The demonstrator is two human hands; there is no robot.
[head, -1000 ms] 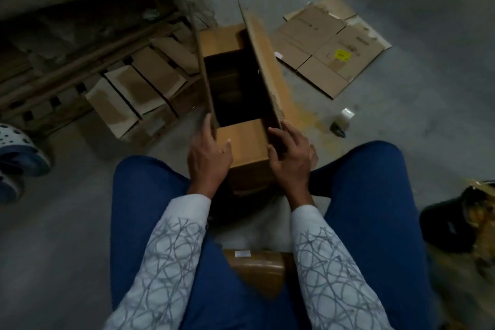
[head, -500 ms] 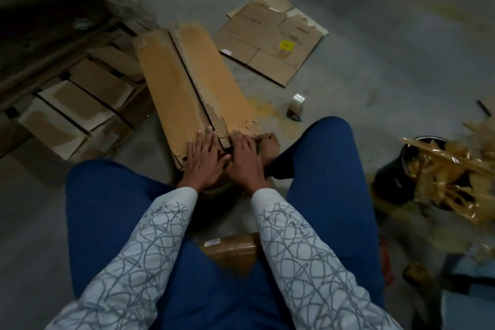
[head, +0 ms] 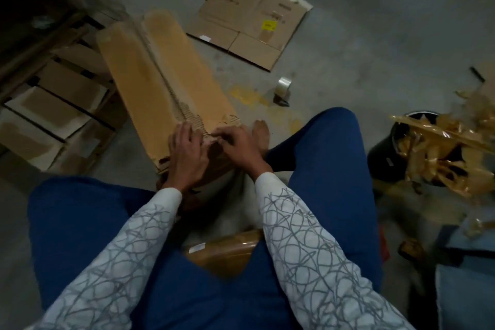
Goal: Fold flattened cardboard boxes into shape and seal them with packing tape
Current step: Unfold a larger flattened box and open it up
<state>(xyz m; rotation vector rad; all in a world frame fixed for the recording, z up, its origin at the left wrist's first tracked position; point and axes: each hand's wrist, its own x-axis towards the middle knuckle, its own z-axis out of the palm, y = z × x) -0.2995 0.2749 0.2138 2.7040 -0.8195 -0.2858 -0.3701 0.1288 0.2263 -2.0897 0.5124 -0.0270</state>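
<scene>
A long brown cardboard box (head: 150, 80) lies on the floor between my knees, its two top flaps folded shut and meeting along a middle seam. My left hand (head: 187, 154) rests palm down on the near end of the left flap, fingers spread. On the near end of the right flap, beside the seam, my right hand (head: 238, 147) presses with its fingers slightly bent. Neither hand holds anything. A roll of clear packing tape (head: 283, 87) stands on the floor to the right of the box, out of my hands' reach.
A flattened cardboard box (head: 254, 27) with a yellow sticker lies on the concrete beyond. Stacked folded boxes (head: 53, 104) fill the left side. A black bin (head: 388, 153) with crumpled tape scraps stands at right. My bare foot (head: 261, 131) touches the box. A brown wrapped roll (head: 222, 252) lies by my lap.
One second ago the box stood open with a flap upright. Both flaps have since been folded down and my hands moved onto their near ends; the view shifted right.
</scene>
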